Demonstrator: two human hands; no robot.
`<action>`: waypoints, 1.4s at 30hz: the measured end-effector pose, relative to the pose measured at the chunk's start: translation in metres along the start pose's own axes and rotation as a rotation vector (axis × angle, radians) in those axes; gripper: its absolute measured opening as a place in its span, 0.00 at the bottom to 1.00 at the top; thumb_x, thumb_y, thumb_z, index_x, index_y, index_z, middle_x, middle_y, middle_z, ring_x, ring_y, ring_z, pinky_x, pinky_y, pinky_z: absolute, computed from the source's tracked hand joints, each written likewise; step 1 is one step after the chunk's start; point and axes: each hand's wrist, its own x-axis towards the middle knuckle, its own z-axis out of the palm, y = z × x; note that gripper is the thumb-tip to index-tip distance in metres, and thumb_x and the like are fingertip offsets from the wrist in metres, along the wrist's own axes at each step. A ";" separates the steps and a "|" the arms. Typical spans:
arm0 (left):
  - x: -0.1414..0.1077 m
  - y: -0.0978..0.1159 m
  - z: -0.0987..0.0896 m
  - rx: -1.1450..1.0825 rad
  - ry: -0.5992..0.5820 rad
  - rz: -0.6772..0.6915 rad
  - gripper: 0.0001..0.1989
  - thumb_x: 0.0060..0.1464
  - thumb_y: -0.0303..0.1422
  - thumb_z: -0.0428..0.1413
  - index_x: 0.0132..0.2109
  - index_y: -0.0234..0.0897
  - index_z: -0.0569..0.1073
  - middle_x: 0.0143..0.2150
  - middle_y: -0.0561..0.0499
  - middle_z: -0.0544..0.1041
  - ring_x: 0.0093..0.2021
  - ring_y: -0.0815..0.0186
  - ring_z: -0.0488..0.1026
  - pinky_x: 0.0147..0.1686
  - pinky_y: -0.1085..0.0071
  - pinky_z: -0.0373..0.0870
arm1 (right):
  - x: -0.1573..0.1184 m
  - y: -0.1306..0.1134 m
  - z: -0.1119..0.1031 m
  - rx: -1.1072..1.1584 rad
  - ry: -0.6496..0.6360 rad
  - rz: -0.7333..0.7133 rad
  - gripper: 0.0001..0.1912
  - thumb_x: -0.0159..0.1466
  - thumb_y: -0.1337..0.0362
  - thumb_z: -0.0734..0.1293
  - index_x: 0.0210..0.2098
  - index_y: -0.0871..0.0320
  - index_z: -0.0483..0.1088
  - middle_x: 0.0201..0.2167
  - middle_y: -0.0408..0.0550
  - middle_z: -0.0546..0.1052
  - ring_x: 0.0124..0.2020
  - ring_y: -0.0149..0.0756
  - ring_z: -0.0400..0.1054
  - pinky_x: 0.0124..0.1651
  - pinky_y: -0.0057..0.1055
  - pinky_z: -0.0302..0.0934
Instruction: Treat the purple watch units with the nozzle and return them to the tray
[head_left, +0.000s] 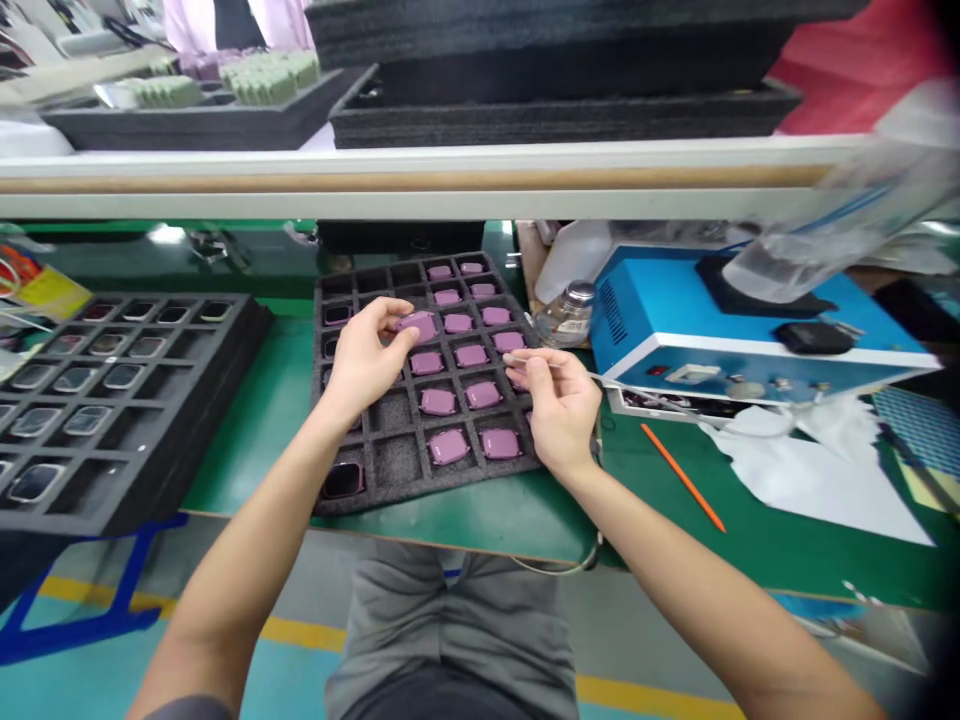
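Note:
A black foam tray (397, 462) with square compartments lies on the green table, holding several purple cases in its right columns. Between thumb and fingers, my left hand (373, 352) grips a purple case (417, 325) above the middle of the tray. My right hand (559, 405) is at the tray's right edge, its fingers pinched on a thin pen-like tool (600, 379) with a cable. Dark-faced pieces, one of them a dark-screened piece (343, 480) at the front, sit in the tray's left column, partly hidden by my left hand.
A second foam tray (161, 455) with framed pieces stands at left. On the right are a glass jar (568, 312), a blue control box (675, 310), an orange stick (682, 477) and white paper (817, 480). A shelf (450, 205) with trays crosses behind; a person stands beyond it.

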 end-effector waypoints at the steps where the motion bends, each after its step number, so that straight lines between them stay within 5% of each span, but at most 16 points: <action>1: 0.005 -0.008 -0.002 0.105 -0.005 0.001 0.14 0.53 0.31 0.61 0.48 0.36 0.77 0.41 0.47 0.81 0.39 0.62 0.77 0.44 0.65 0.72 | 0.000 0.000 0.000 0.004 -0.005 0.009 0.13 0.65 0.52 0.70 0.39 0.56 0.74 0.40 0.48 0.81 0.43 0.37 0.79 0.48 0.37 0.76; 8: 0.040 -0.044 0.023 0.369 -0.085 -0.012 0.10 0.60 0.30 0.54 0.45 0.34 0.78 0.42 0.41 0.81 0.44 0.56 0.76 0.49 0.59 0.69 | 0.000 0.002 0.000 0.005 -0.021 0.012 0.14 0.65 0.52 0.70 0.38 0.57 0.74 0.38 0.48 0.81 0.40 0.35 0.79 0.44 0.35 0.76; 12: 0.022 -0.042 -0.005 0.466 -0.099 0.067 0.14 0.63 0.33 0.52 0.49 0.35 0.79 0.55 0.39 0.78 0.57 0.50 0.70 0.60 0.52 0.61 | 0.000 0.001 -0.001 0.004 -0.026 0.012 0.14 0.65 0.51 0.70 0.39 0.56 0.73 0.38 0.47 0.81 0.40 0.35 0.79 0.44 0.35 0.76; 16: -0.018 -0.045 -0.035 0.635 -0.213 0.176 0.17 0.63 0.37 0.53 0.55 0.36 0.77 0.54 0.41 0.78 0.54 0.51 0.71 0.58 0.55 0.65 | 0.002 0.005 -0.001 -0.016 -0.061 0.039 0.16 0.65 0.49 0.70 0.40 0.56 0.72 0.35 0.46 0.81 0.37 0.34 0.79 0.44 0.35 0.76; 22: -0.052 -0.050 -0.032 0.710 -0.287 0.255 0.21 0.67 0.36 0.47 0.59 0.31 0.76 0.52 0.40 0.80 0.52 0.52 0.70 0.58 0.54 0.65 | 0.001 0.010 -0.004 -0.024 -0.104 0.207 0.18 0.62 0.48 0.71 0.38 0.57 0.72 0.33 0.45 0.81 0.32 0.31 0.77 0.37 0.30 0.75; 27: -0.048 -0.029 -0.038 0.834 -0.397 0.235 0.21 0.66 0.38 0.50 0.56 0.32 0.78 0.55 0.37 0.76 0.54 0.49 0.71 0.55 0.55 0.68 | -0.005 0.002 -0.004 -0.005 -0.128 0.266 0.20 0.61 0.47 0.72 0.40 0.57 0.72 0.34 0.45 0.81 0.32 0.31 0.77 0.31 0.26 0.74; 32: -0.028 -0.017 -0.040 0.921 -0.592 0.247 0.16 0.64 0.37 0.52 0.51 0.34 0.79 0.43 0.39 0.79 0.45 0.52 0.76 0.48 0.60 0.70 | -0.008 -0.001 -0.003 0.064 -0.095 0.137 0.17 0.63 0.49 0.71 0.41 0.55 0.70 0.32 0.42 0.79 0.32 0.31 0.77 0.35 0.28 0.75; 39: -0.035 -0.021 -0.040 0.924 -0.502 0.267 0.18 0.66 0.29 0.47 0.58 0.30 0.72 0.47 0.36 0.80 0.49 0.51 0.76 0.52 0.57 0.68 | -0.009 -0.005 0.000 0.068 -0.081 0.042 0.16 0.66 0.49 0.69 0.40 0.56 0.70 0.31 0.42 0.77 0.30 0.30 0.76 0.34 0.29 0.75; 42: -0.033 -0.012 -0.029 0.667 -0.334 0.223 0.18 0.65 0.32 0.51 0.59 0.32 0.73 0.48 0.38 0.80 0.50 0.51 0.76 0.52 0.56 0.70 | -0.010 -0.006 0.000 0.016 -0.055 -0.032 0.15 0.68 0.50 0.67 0.40 0.56 0.71 0.35 0.44 0.77 0.33 0.31 0.76 0.37 0.31 0.75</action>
